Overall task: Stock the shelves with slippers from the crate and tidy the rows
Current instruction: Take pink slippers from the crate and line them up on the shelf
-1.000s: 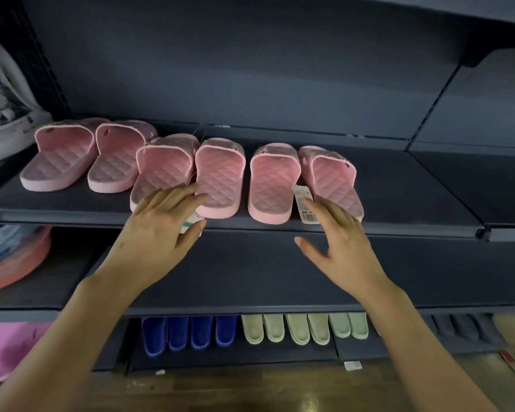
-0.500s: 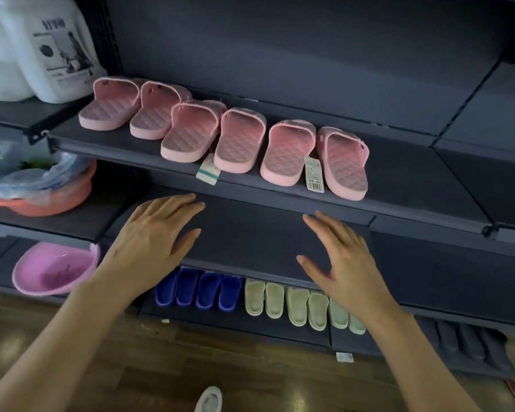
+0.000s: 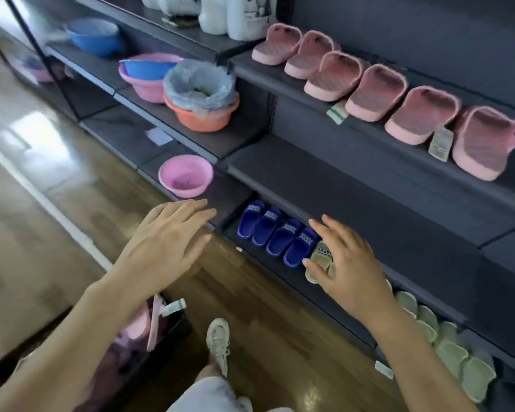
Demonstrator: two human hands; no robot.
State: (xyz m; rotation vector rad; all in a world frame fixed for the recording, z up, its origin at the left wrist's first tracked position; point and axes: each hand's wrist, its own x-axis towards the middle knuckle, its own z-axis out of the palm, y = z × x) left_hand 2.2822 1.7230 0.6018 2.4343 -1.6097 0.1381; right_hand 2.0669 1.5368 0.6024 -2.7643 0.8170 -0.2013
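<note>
While the crate holds pink slippers, plastic lines the orange basin.

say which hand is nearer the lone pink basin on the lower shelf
Left. The left hand is just short of the pink basin; the right hand is farther right, by the blue slippers.

Hands now well below pink slippers

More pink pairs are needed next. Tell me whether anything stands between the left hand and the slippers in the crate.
Nothing visible does. The left hand hovers open above the floor, and the crate sits just below its forearm with pink slippers showing at its open top. The shoe stands beside it, not between.
</note>
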